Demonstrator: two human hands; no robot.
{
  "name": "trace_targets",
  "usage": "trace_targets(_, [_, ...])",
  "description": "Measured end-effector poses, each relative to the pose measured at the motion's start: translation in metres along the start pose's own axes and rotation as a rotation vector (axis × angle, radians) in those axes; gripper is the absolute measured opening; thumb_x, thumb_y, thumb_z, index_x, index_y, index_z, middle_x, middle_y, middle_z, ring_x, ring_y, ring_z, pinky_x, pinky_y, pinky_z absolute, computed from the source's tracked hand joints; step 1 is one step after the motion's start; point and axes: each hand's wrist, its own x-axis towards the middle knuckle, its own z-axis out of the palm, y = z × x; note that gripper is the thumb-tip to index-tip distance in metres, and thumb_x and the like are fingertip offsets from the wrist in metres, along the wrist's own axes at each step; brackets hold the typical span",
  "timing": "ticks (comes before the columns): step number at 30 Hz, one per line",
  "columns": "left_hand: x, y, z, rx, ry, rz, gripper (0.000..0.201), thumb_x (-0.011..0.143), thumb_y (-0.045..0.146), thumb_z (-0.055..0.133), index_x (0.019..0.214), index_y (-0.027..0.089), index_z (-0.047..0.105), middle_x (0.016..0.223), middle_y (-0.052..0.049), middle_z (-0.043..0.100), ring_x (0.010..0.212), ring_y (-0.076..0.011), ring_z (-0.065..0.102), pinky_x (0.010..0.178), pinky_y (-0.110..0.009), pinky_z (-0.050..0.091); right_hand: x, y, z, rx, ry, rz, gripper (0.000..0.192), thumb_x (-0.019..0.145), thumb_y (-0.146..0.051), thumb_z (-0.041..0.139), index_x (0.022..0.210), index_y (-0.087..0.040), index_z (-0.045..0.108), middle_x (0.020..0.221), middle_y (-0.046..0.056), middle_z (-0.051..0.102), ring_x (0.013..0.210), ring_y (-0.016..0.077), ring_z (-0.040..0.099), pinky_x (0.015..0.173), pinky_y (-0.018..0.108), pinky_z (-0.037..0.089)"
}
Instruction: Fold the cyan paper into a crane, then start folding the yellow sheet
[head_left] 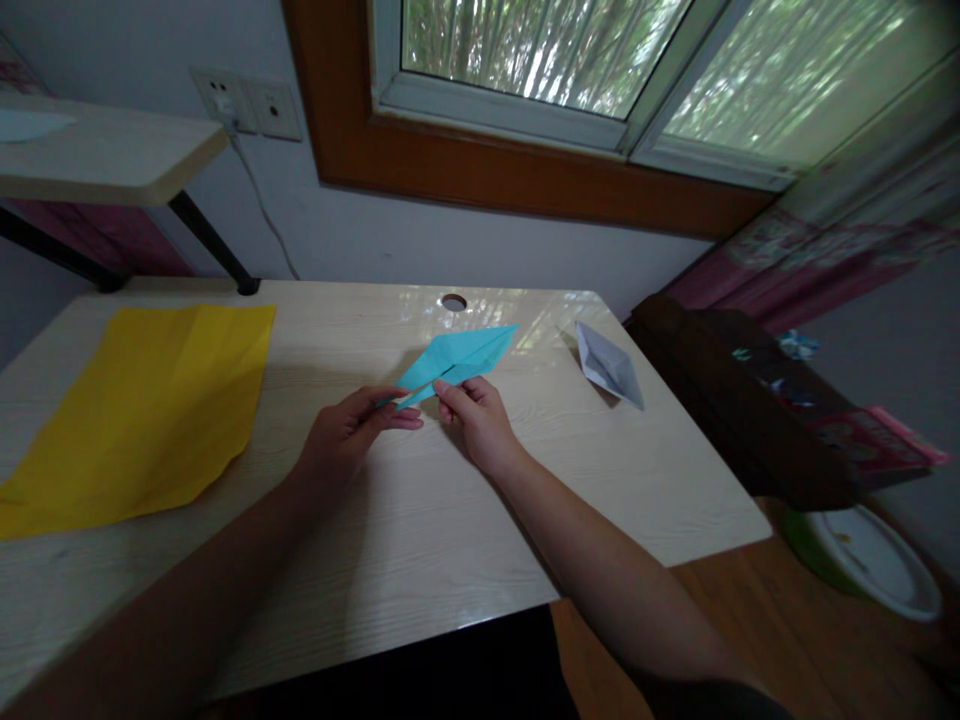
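Observation:
A folded light-blue paper [459, 359], long and pointed, lies on the pale wooden desk [420, 520] near its middle. My left hand [346, 432] pinches the paper's near tip from the left. My right hand [478, 418] pinches the same end from the right, fingers closed on its edge. The far point of the paper aims toward the window.
A large yellow sheet [142, 410] lies flat on the desk's left part. A white folded paper boat [609, 364] sits at the right. A cable hole [454, 302] is near the far edge. A dark bench [757, 410] and a bowl [874, 560] stand right of the desk.

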Motion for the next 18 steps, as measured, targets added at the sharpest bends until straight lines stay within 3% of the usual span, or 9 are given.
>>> trace_targets(11, [0.0020,-0.0018,0.0010,0.083,-0.042,0.039,0.043,0.102,0.042,0.054,0.140,0.020,0.052,0.108,-0.009,0.080,0.097,-0.0275,0.078,0.096,-0.047,0.058,0.0012,-0.0022,0.0002,0.026,-0.006,-0.015,0.036,0.079,-0.046,0.079,0.067,-0.019,0.057,0.057,-0.004,0.054,0.051,0.0095,0.044,0.051,0.027,0.030])
trace_targets(18, [-0.0032,-0.0046,-0.0001,-0.033,-0.048,0.093,0.041,0.102,0.033,0.052,0.141,0.020,0.047,0.103,-0.008,0.080,0.098,-0.0264,0.078,0.097,-0.049,0.057,0.0027,-0.0006,-0.0009,0.025,0.019,0.005,0.037,0.078,-0.046,0.080,0.066,-0.019,0.057,0.057,-0.004,0.055,0.051,0.0098,0.044,0.051,0.027,0.030])
